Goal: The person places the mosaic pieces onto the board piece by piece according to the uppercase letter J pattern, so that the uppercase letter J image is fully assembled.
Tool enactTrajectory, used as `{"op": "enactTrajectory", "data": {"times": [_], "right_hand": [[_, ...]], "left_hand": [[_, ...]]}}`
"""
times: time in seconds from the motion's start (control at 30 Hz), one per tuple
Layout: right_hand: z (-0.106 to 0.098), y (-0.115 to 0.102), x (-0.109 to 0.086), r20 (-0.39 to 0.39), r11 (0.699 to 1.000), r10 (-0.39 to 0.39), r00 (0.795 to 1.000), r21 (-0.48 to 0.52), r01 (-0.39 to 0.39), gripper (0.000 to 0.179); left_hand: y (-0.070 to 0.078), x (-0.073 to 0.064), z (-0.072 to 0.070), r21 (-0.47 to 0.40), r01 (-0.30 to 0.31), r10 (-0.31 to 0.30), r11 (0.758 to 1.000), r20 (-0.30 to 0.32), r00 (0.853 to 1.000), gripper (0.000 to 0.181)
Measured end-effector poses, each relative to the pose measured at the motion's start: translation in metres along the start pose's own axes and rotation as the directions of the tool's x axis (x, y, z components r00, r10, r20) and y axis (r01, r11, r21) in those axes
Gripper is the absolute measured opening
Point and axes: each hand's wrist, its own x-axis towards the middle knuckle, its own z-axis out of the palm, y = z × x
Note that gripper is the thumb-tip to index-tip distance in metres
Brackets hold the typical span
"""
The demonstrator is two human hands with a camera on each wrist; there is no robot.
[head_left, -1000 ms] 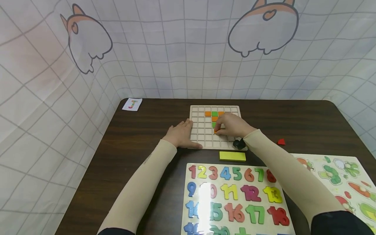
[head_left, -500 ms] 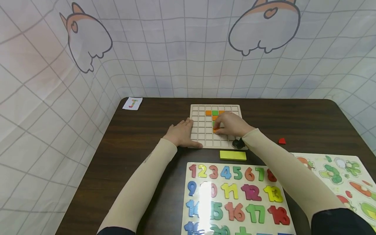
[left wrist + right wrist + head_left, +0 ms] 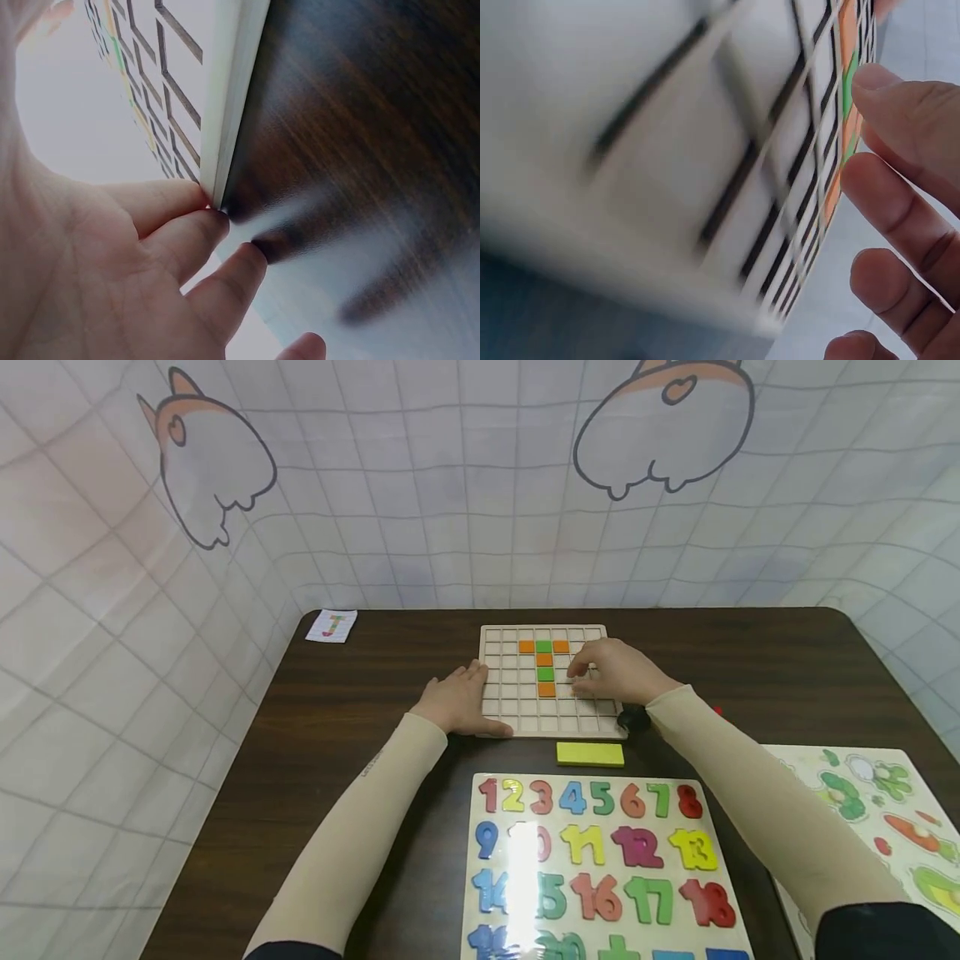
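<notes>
A pale wooden grid board (image 3: 525, 724) lies on the dark table. Set in its cells are orange and green tiles in a T shape: a row of three at the top and a column below, ending in an orange tile (image 3: 547, 690). My left hand (image 3: 459, 702) rests at the board's left edge, its fingertips against the rim in the left wrist view. Over the right part of the board is my right hand (image 3: 618, 672), fingers loosely bent and apart from the tiles. Nothing shows between its fingers (image 3: 881, 191) in the right wrist view.
A yellow-green block (image 3: 589, 753) lies in front of the grid board. Nearer stands a number puzzle board (image 3: 474, 860), with a vegetable puzzle board (image 3: 896, 877) to its right. A card with a coloured J pattern (image 3: 332, 626) lies at the far left corner. Patterned fabric (image 3: 420, 485) hangs behind.
My right hand has let go of the lowest orange tile and drawn back to the right, uncovering the tile column. The left hand stays at the board's edge.
</notes>
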Motion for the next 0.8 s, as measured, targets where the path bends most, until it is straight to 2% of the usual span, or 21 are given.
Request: {"op": "enactTrajectory", "data": {"times": [0.1, 0.3, 0.5, 0.73, 0.8], "right_hand": [[-0.008, 0.014, -0.011, -0.01, 0.998, 0.055, 0.998, -0.005, -0.055, 0.018], [-0.02, 0.047, -0.039, -0.034, 0.995, 0.091, 0.995, -0.043, -0.093, 0.018], [-0.025, 0.063, -0.058, 0.007, 0.998, 0.048, 0.999, -0.031, -0.048, 0.02], [-0.02, 0.067, -0.061, 0.039, 0.999, 0.012, 0.999, -0.041, -0.01, 0.037], [-0.018, 0.067, -0.062, 0.042, 0.999, 0.003, 0.999, -0.053, -0.001, 0.037]], "left_hand": [[-0.001, 0.0, -0.001, 0.008, 0.005, -0.005, 1.0, -0.004, 1.0, 0.122], [0.0, -0.001, -0.001, -0.007, -0.001, 0.001, 1.0, 0.004, 1.0, 0.122], [0.002, -0.001, -0.002, -0.003, -0.001, 0.001, 1.0, 0.003, 1.0, 0.122], [0.001, -0.001, -0.002, -0.011, -0.003, 0.003, 1.0, 0.003, 1.0, 0.123], [0.001, -0.001, -0.002, -0.01, -0.004, 0.004, 1.0, 0.004, 1.0, 0.123]]}}
